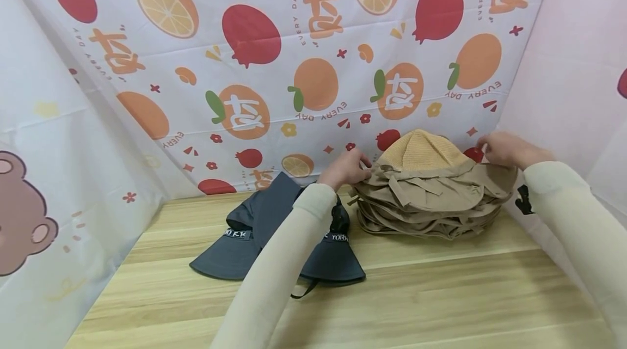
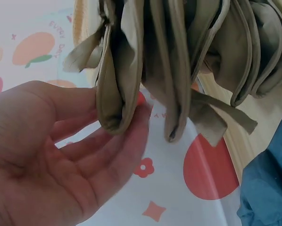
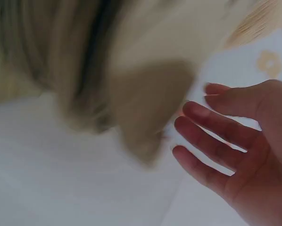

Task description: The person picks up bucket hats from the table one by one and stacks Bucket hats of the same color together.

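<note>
A stack of khaki sun hats [image 1: 431, 213] with ribbon ties stands on the right of the table, topped by a yellow woven crown [image 1: 418, 150]. My left hand [image 1: 346, 168] is at the left side of the top hat. In the left wrist view, the thumb and fingers [image 2: 115, 165] curl round the folded edge of its brim [image 2: 120, 89]. At the opposite side is my right hand [image 1: 509, 150]. The right wrist view shows its fingers [image 3: 202, 165] loosely spread, apart from the blurred khaki brim [image 3: 150, 99] and holding nothing.
Dark grey bucket hats [image 1: 230, 253] with white lettering lie left of the stack, partly behind my left sleeve [image 1: 279, 267]. A printed cloth [image 1: 274, 93] hangs behind the wooden table [image 1: 416, 305]. A small black object [image 1: 524, 200] is beside the stack's right side.
</note>
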`<action>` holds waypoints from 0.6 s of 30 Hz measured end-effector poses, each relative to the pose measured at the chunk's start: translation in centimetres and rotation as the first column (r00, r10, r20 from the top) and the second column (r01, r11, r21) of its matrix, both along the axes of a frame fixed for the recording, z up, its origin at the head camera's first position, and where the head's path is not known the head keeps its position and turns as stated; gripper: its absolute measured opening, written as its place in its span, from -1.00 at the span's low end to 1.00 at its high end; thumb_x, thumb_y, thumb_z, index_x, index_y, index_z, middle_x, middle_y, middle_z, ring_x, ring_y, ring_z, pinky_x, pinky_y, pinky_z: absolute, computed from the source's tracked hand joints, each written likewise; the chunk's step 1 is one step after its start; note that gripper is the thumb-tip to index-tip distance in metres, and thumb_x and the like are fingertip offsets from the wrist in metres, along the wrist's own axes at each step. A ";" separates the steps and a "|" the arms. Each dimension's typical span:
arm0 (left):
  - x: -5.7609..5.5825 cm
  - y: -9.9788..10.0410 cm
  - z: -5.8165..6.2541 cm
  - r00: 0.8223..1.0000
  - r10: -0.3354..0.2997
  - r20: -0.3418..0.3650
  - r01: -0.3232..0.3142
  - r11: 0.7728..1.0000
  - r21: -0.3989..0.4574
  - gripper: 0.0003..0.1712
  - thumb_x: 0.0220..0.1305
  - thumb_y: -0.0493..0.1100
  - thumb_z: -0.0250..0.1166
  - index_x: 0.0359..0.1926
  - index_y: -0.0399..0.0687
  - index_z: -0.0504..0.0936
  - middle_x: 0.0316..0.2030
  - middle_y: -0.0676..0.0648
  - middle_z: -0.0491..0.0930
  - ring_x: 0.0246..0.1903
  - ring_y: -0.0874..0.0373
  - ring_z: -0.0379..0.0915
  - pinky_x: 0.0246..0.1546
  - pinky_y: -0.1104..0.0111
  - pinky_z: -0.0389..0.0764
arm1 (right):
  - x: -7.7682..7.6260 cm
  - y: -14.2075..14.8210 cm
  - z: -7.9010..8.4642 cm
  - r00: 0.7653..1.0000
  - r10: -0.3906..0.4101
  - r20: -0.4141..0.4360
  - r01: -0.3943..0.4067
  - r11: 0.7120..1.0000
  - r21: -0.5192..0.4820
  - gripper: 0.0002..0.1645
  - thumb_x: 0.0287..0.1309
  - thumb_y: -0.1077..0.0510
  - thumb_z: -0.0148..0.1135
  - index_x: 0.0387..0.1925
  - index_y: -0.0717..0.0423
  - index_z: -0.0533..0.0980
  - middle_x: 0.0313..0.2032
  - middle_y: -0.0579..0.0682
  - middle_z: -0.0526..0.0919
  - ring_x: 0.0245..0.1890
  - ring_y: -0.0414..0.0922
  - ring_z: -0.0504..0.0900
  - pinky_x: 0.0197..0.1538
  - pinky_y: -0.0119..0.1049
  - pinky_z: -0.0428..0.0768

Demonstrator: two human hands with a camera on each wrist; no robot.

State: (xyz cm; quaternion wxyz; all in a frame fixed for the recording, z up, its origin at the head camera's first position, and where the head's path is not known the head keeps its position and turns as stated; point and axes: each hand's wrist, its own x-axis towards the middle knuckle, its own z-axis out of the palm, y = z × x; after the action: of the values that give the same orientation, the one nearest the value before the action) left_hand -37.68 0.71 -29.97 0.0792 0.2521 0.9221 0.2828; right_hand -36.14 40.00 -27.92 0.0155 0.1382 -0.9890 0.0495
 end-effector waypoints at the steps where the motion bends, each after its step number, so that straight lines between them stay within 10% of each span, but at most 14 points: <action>1: 0.1 0.1 0.0 1.000 -0.010 -0.024 0.010 1.000 -0.013 -0.60 0.49 -0.18 0.23 0.27 -0.13 0.63 0.11 -0.20 0.68 -0.05 0.00 0.68 -0.02 0.15 0.71 | 0.1 -0.7 0.2 1.000 0.014 -0.017 -0.014 1.000 -0.005 -0.66 0.14 0.43 0.09 -0.04 0.47 0.58 -0.22 0.38 0.69 -0.25 0.18 0.64 -0.11 0.16 0.61; 9: 1.0 0.8 -0.3 0.980 -0.102 -0.173 0.095 0.994 -0.046 -0.52 0.50 -0.21 0.19 0.39 -0.03 0.54 0.28 -0.16 0.60 0.22 -0.01 0.57 0.16 0.16 0.62 | 1.9 -7.5 0.8 0.990 0.140 -0.005 -0.140 0.987 -0.075 -0.28 0.51 0.09 0.11 0.49 0.40 0.19 0.35 0.58 0.35 0.31 0.50 0.41 0.32 0.38 0.40; 14: 1.7 0.5 -1.0 0.972 -0.126 -0.199 0.112 0.990 -0.083 -0.83 0.52 -0.23 0.15 -0.11 -0.10 0.68 -0.35 -0.10 0.56 -0.42 0.11 0.41 -0.31 0.34 0.40 | 3.0 -10.0 -0.2 0.985 0.166 0.047 -0.160 0.981 -0.108 -0.09 0.51 -0.06 0.14 0.57 0.38 0.04 0.49 0.66 -0.06 0.43 0.59 0.17 0.39 0.43 0.27; 18: 2.0 0.1 -1.8 0.965 -0.162 -0.205 0.144 0.984 -0.102 -0.66 0.53 -0.24 0.14 -0.48 -0.09 0.37 -0.61 0.01 0.19 -0.59 0.17 0.09 -0.41 0.37 0.23 | 3.1 -10.6 -1.0 0.984 0.159 0.074 -0.152 0.984 -0.098 -0.07 0.46 -0.08 0.21 0.56 0.37 0.09 0.48 0.69 -0.14 0.44 0.59 0.12 0.38 0.42 0.29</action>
State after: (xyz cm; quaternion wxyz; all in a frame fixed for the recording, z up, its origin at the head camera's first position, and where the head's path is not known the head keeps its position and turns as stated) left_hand -35.68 0.81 -31.81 0.0127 0.3475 0.9144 0.2071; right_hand -32.99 29.39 -28.96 -0.0227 0.2121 -0.9717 0.1019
